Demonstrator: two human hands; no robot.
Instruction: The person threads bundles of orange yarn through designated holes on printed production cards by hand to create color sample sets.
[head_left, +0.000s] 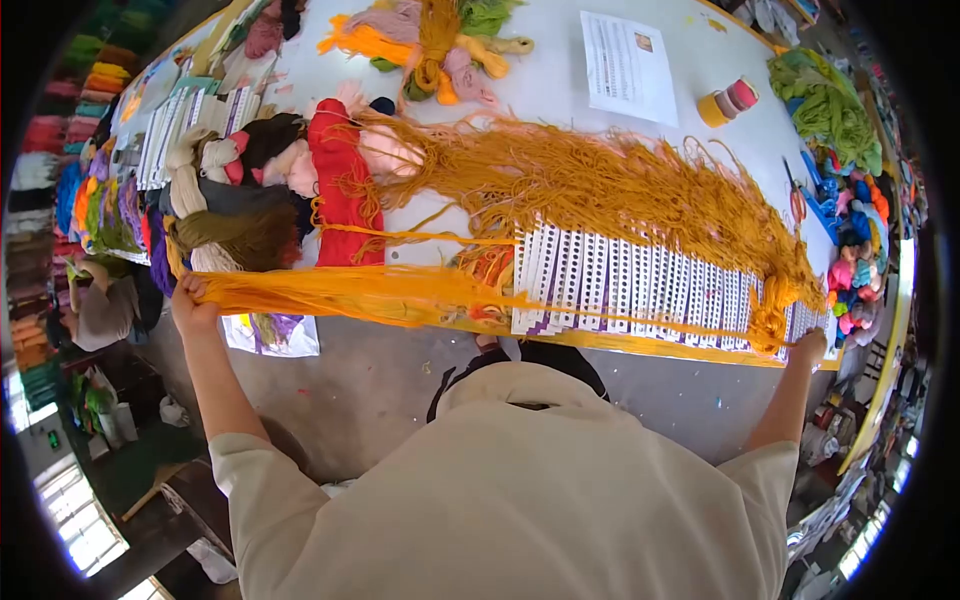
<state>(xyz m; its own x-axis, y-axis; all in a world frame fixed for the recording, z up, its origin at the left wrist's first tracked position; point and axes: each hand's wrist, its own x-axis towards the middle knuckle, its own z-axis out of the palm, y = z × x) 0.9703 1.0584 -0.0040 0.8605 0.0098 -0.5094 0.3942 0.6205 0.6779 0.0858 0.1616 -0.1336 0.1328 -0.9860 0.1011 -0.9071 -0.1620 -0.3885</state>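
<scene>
My left hand (195, 305), out at the table's left front edge, is closed round one end of a skein of bright orange yarn (340, 293). From there the yarn stretches along the front edge, narrowing to thin strands. Those strands run over a row of white cards with punched holes (630, 285) towards my right hand (812, 346), which is closed on them at the right front corner. Beside my right hand lies a knotted orange bundle (768, 315). Behind the cards spreads a long tangle of golden-brown yarn (600, 180).
Red yarn (340, 185) and dark, grey and pink skeins lie left of centre. A printed sheet (628, 65), a tape roll (728, 102), red-handled scissors (797, 203) and green yarn (825, 105) are farther back. Another person (105, 310) is at the far left.
</scene>
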